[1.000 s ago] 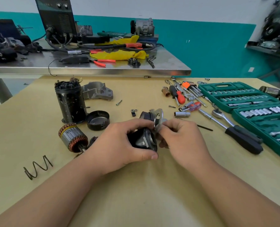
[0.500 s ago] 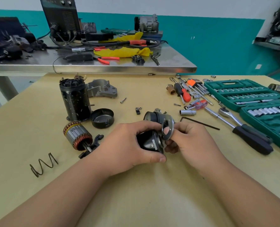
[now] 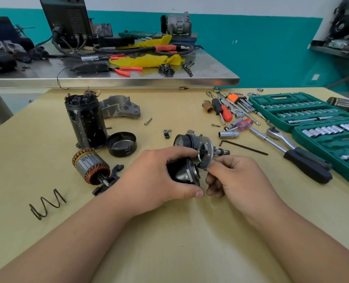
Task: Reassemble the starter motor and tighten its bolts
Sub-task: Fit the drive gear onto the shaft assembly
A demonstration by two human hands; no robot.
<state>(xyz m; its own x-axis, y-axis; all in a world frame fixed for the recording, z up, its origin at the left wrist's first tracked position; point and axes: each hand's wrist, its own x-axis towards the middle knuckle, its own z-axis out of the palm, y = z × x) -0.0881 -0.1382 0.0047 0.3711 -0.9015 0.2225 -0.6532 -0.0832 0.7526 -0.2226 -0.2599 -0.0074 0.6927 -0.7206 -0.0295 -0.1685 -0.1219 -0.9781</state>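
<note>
My left hand grips a black starter sub-assembly at the table's middle. My right hand pinches the lower edge of its round silver plate, from which a short shaft sticks out to the right. To the left stand the black motor housing, a black end cap and the copper-wound armature lying on its side. A grey cast bracket lies behind the housing. A loose bolt and a small clip lie between them.
A coil spring lies at the left. A hex key, a ratchet, a loose socket, screwdrivers and two green socket cases fill the right. A steel bench with clutter stands behind.
The plate end of the sub-assembly has turned, so the shaft now shows pointing right. My right fingers have shifted down to the plate's lower edge. The camera has moved a little.
</note>
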